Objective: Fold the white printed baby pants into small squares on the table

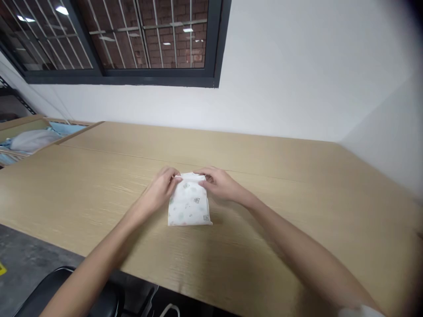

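Observation:
A small folded white cloth point(189, 203) with tiny printed figures lies on the light wooden table point(284, 207), near its middle. My left hand point(161, 187) pinches the cloth's far left corner, fingers closed on the fabric. My right hand point(219, 183) grips the far right corner the same way. Both forearms reach in from the near edge of the table.
At the far left stands a wooden box point(31, 136) holding pale blue and white fabric. A white wall with a dark-framed window point(132, 44) rises behind the table. A black chair seat point(62, 295) sits below the table's near edge, over a grey floor.

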`<state>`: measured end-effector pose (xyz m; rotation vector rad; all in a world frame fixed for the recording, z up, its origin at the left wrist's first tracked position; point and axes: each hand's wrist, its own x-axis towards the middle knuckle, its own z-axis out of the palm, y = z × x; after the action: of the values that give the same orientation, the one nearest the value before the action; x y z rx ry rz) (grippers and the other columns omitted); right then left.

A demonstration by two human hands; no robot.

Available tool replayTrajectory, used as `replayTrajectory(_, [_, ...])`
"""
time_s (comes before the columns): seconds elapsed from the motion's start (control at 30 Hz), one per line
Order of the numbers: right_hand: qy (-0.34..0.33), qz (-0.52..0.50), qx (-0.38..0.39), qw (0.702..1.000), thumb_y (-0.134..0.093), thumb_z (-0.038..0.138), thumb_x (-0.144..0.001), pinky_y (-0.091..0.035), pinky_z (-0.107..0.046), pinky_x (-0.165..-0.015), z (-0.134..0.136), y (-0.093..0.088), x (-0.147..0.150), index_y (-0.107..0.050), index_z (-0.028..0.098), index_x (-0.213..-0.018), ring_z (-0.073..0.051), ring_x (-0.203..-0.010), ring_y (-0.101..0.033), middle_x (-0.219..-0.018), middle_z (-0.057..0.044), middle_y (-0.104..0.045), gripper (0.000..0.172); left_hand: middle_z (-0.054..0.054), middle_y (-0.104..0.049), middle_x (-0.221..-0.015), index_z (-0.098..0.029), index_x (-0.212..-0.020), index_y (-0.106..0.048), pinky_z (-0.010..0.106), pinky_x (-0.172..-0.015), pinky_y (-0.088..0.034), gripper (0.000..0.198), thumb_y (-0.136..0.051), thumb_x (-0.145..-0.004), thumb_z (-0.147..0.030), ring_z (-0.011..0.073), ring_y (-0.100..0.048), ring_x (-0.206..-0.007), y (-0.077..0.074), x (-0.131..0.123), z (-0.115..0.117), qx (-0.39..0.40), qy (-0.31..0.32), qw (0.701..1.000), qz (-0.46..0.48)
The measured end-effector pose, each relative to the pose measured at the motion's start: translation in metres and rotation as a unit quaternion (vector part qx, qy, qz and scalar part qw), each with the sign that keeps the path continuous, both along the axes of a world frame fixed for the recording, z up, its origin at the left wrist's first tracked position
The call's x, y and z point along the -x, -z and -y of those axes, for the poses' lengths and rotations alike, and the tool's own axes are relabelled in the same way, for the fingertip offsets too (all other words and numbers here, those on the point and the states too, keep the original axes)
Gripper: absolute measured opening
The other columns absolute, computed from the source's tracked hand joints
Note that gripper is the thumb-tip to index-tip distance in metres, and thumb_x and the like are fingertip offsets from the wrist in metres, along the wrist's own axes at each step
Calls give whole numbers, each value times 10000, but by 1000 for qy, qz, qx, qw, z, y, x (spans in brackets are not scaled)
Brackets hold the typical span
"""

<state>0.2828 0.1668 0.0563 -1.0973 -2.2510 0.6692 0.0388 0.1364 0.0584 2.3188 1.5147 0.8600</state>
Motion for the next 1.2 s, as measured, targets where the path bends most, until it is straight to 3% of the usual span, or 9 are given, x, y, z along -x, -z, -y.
replayTrajectory(0.2, [121, -41, 57, 990, -541, 153, -928, -541, -344, -870, -69, 58, 21, -717, 135, -1123, -225, -964, -696, -1070, -118, -744, 263, 67, -642, -958, -136, -951, -641, 271, -903, -470, 285, -416, -995, -304, 148, -562, -906, 45, -10, -71, 39, -69, 996, -34])
replayTrajectory(0.33, [122, 17, 24, 992, -484, 118, -936, -523, -369, -955, -83, 75, 26, -737, 146, -1082, -241, -1065, -678, -1121, -127, -734, 293, 107, -652, -981, -106, -991, -649, 305, -911, -492, 290, -404, -986, -260, 160, -574, -895, 56, -16, -84, 55, -85, 993, -58])
replayTrajectory(0.47, [126, 26, -77, 989, -425, 201, -1005, -455, -406, -1080, -68, 69, 26, -652, 112, -1271, -254, -1242, -582, -1281, -159, -656, 362, 176, -575, -1250, -97, -1219, -587, 442, -1058, -487, 357, -378, -994, -279, 249, -551, -1138, 48, -28, -40, 18, -86, 991, -100])
replayTrajectory(0.53, [94, 20, -121, 988, -364, 278, -1051, -386, -448, -1155, -50, 58, 30, -584, 131, -1379, -252, -1332, -517, -1372, -153, -609, 421, 152, -588, -1244, -130, -1231, -589, 453, -1030, -532, 386, -347, -1008, -332, 256, -571, -1128, 48, -38, 2, -21, -19, 984, -177])
replayTrajectory(0.6, [17, 27, -133, 991, -342, 368, -1076, -316, -476, -1211, -29, 46, 38, -517, 168, -1463, -244, -1420, -441, -1476, -129, -544, 469, 144, -593, -1282, -165, -1297, -566, 466, -990, -576, 415, -378, -1005, -392, 279, -582, -1163, 56, -49, 45, -50, 28, 972, -229])
replayTrajectory(0.73, [-222, 38, -115, 967, -356, 430, -1091, -235, -410, -1264, 7, 37, 61, -404, 146, -1555, -193, -1536, -266, -1627, -109, -359, 547, 211, -595, -1313, -147, -1374, -549, 581, -957, -598, 558, -571, -930, -484, 390, -591, -1214, 91, -66, 99, -86, -33, 955, -282])
replayTrajectory(0.87, [-339, 66, -72, 936, -356, 399, -1096, -200, -347, -1283, 21, 48, 69, -461, 142, -1533, -186, -1551, -215, -1629, -72, -349, 518, 229, -694, -1079, -110, -1252, -659, 594, -855, -619, 603, -569, -902, -592, 394, -676, -1020, 114, -69, 107, -77, -64, 949, -300])
replayTrajectory(1.03, [-290, 119, -57, 948, -432, 436, -1063, -271, -351, -1275, 15, 70, 61, -553, 413, -1457, -202, -1512, -325, -1575, 119, -422, 413, 235, -686, -1072, -126, -1189, -699, 575, -869, -620, 681, -608, -833, -699, 377, -670, -1015, 115, -69, 105, -81, -82, 947, -299])
replayTrajectory(1.2, [-244, 176, -147, 942, -428, 468, -1065, -214, -427, -1273, -14, 94, 61, -473, 248, -1532, -231, -1539, -261, -1624, -38, -365, 518, 273, -568, -1312, -185, -1445, -499, 569, -931, -608, 847, -660, -798, -708, 454, -581, -1237, 117, -69, 105, -122, -101, 942, -295])
